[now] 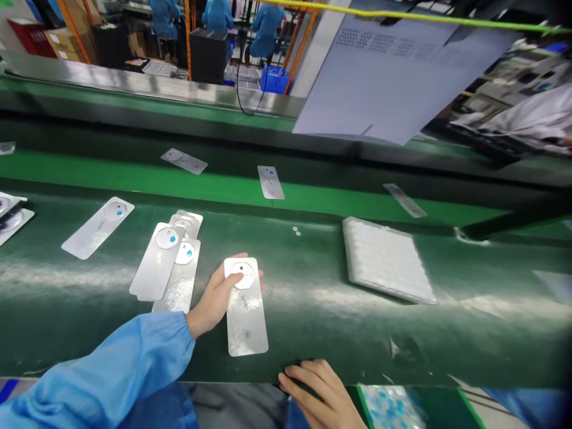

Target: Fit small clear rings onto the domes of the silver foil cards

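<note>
In the head view, with twelve o'clock straight away from the person, the silver pack (246, 328) sits at seven, gripped near its upper end by the left hand (218, 298), thumb on the round window and fingers behind. The right hand (319, 393), between five and six, lies at the near edge of the green worktop (308, 322), fingers loosely extended; nothing shows in them, though the palm is hidden. Work looks partway: a blue mark shows in the windows of the stacked packs (154, 268) at eight and the lone pack (89, 238) at nine, but none on the held one, whose window the thumb partly covers. Three more packs on the bright green belt (223, 179), at ten, eleven and three, appear left to handle. The stack crowds the left wrist; the widest open room runs from the held pack towards four, where the white tray (386, 259) limits it, with two small white bits (297, 231) beyond.
</note>
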The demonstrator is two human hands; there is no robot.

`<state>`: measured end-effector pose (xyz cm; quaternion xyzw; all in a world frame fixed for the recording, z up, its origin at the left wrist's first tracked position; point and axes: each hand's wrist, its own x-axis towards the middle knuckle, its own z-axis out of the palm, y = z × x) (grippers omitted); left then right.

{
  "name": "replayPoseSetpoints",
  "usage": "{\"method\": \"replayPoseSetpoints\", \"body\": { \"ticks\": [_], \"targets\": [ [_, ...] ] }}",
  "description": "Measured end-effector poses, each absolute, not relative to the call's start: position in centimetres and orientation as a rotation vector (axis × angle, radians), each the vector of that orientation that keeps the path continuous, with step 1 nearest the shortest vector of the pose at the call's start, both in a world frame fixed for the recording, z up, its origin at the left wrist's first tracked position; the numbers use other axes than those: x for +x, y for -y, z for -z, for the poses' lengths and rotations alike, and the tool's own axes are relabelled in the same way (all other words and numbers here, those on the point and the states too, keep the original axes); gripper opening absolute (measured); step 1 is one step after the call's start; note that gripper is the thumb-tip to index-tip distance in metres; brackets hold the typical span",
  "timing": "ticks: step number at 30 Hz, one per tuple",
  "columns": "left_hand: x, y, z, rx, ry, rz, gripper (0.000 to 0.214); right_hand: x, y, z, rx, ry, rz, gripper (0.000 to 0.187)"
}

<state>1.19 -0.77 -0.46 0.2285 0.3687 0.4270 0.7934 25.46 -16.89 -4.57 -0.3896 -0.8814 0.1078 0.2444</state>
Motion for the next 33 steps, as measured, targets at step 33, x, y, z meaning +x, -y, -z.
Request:
{"method": "replayPoseSetpoints", "body": {
  "ticks": [33],
  "targets": [
    [0.6,2.2,-0.1,1.460,-0.974,-0.883,0.011,20.1,5.4,-3.4,-1.461,1.310,-1.624,0.048]
  ]
}}
